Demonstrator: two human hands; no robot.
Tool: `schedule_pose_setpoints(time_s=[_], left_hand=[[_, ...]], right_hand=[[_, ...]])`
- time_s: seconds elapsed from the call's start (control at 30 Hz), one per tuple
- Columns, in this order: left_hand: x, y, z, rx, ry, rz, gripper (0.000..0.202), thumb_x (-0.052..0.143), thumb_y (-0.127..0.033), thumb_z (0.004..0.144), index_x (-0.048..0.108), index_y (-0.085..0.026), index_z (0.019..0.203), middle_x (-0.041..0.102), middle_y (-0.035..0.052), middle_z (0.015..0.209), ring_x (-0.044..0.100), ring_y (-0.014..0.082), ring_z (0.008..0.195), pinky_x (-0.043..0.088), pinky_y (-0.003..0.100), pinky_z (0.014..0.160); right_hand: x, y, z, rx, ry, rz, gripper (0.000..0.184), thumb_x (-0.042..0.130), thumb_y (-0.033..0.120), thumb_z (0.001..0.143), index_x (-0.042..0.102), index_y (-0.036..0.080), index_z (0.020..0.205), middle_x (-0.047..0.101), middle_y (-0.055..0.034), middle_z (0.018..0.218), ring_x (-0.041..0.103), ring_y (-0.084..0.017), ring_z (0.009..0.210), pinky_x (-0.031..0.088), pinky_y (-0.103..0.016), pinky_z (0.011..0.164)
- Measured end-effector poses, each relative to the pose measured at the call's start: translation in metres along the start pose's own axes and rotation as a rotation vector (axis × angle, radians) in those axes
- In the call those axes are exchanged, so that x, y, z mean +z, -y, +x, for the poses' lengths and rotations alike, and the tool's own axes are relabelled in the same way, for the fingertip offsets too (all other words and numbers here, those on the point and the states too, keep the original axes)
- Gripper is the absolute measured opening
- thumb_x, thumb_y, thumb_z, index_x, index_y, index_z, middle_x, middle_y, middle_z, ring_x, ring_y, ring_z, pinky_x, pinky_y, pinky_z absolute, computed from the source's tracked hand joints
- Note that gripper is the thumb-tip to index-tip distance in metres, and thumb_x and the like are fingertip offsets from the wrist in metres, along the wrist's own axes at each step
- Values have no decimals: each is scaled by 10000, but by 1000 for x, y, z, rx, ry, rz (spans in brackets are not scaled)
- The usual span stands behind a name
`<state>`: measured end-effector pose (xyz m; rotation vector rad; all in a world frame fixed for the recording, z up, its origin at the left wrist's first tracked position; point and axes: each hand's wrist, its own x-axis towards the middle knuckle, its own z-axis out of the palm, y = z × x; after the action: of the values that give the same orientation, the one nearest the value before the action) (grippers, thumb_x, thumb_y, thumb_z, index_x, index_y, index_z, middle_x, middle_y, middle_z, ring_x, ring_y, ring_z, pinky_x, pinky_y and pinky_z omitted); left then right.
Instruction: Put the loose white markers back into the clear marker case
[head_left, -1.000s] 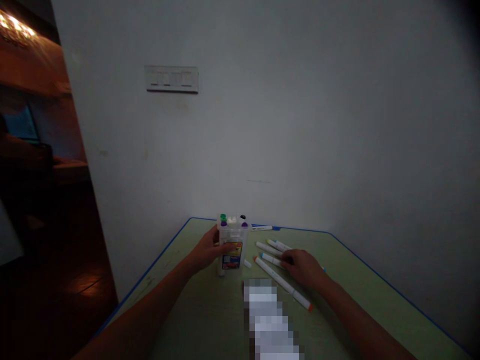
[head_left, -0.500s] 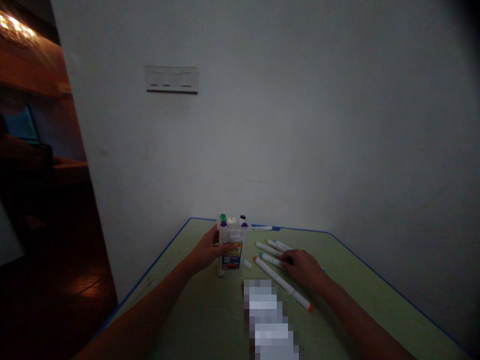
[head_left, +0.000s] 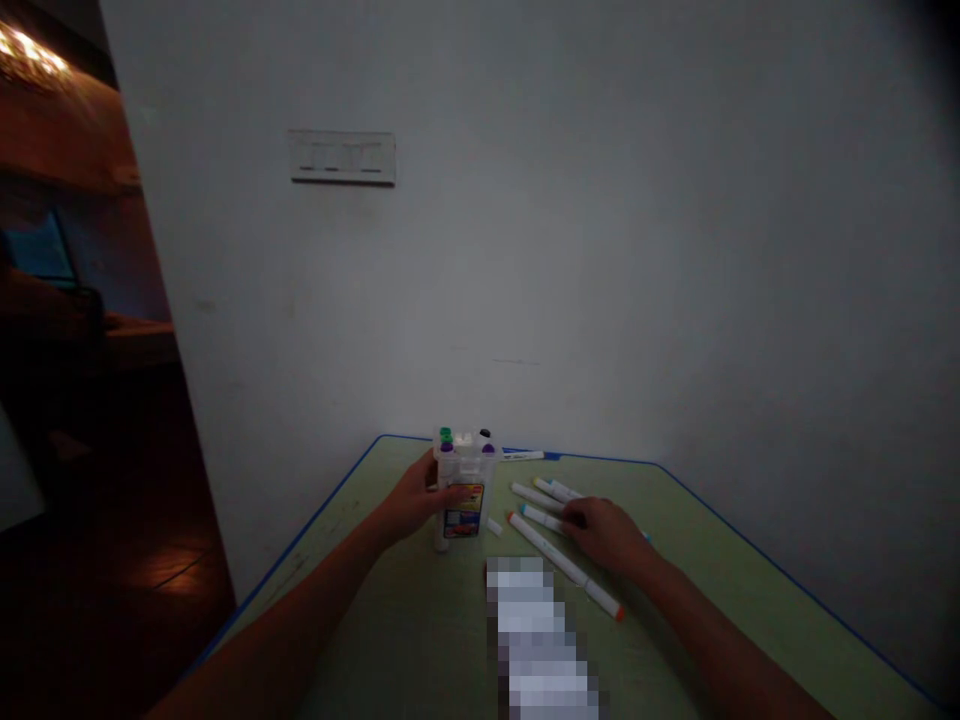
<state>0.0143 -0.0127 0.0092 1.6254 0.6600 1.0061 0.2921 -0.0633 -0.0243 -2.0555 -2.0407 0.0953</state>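
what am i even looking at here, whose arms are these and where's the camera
No machine here: this picture comes from a camera worn on a person's head, looking forward and down, so the two bare arms are that person's own. The left hand holds a clear plastic box of markers standing upright on a green table. The right hand rests at a group of loose white markers lying on the table. A pixelated patch hides whatever lies in front.
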Motion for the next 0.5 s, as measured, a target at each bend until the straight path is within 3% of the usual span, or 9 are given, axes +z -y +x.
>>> schedule_pose_setpoints(time_s=[0.5], left_hand=[[-2,1,1,11,7,32,479,754,-351,626,574,-130,1012,679,106,984,627,265,938,480,408,833]], right_hand=[[-3,3,-2,17,-3,32,183,530,256,772,699,197,809,704,-65,830,624,-184,788,358,-264,658]])
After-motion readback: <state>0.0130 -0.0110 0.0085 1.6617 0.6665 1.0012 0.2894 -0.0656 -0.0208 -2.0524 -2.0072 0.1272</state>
